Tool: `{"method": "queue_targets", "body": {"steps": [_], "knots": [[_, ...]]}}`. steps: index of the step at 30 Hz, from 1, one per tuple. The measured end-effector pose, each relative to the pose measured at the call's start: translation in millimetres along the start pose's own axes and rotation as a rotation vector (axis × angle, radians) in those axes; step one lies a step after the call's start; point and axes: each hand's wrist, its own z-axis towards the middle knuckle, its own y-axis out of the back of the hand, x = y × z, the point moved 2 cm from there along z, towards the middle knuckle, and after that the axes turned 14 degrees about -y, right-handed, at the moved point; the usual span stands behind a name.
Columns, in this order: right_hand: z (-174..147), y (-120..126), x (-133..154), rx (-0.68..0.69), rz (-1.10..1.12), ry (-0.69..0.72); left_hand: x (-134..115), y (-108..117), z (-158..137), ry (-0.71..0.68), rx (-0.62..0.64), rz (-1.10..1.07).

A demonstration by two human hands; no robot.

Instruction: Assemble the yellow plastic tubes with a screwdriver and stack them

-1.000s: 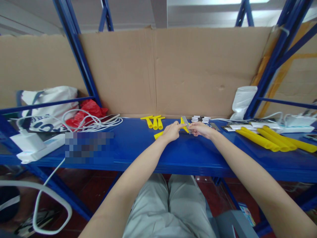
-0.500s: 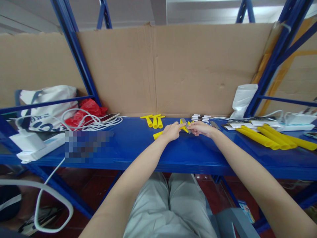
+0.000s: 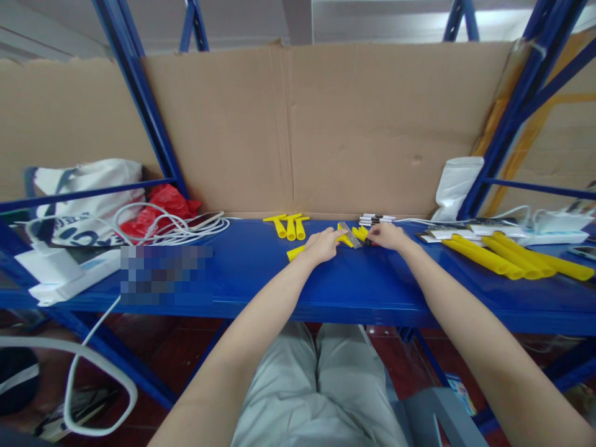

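My left hand (image 3: pixel 322 246) is wrapped round a yellow T-shaped tool (image 3: pixel 295 253); its tube handle sticks out at the left and its head on the right. A clear or greyish flat strip (image 3: pixel 350 236) lies slanted against that head. My right hand (image 3: pixel 387 236) is closed, fingertips down, just right of the strip. A small dark and red thing shows at those fingertips, too small to name. Small yellow pieces (image 3: pixel 360 233) lie between the strip and my right hand. Several black-and-white small items (image 3: pixel 375 219) sit behind it.
Three yellow T-shaped tools (image 3: pixel 291 228) lie near the cardboard wall (image 3: pixel 363 124). Several yellow tubes (image 3: pixel 516 259) rest on the right of the blue shelf (image 3: pixel 261 282). At the left are white cables (image 3: pixel 186 225), a red bag (image 3: pixel 170 202) and a power strip (image 3: pixel 79 279).
My right hand has left the flat strip and moved slightly right, its fingers now pointing down. The small yellow pieces show more. My left hand has stayed on the yellow tool.
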Motion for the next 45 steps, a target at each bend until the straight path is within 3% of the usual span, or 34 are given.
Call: {"method": "queue_targets", "body": {"steps": [8, 17, 21, 31, 40, 45], "knots": [[-5, 5, 5, 0.021, -0.06, -0.02, 0, 0, 0, 0.005, 0.003, -0.015], [-7, 13, -3, 0.102, -0.121, -0.161, 0, 1, -1, 0.01, -0.006, -0.023], [-5, 11, -5, 0.055, -0.059, -0.174, 0, 0, -1, 0.006, 0.003, -0.021], [14, -5, 6, -0.02, -0.163, -0.205, 2, -2, 0, -0.007, -0.007, -0.028], [37, -9, 7, 0.101, -0.126, -0.259, 2, -1, 0, -0.022, -0.003, -0.032], [34, -13, 8, 0.008, -0.166, -0.16, 1, 0, 0, -0.016, -0.003, -0.041]]}}
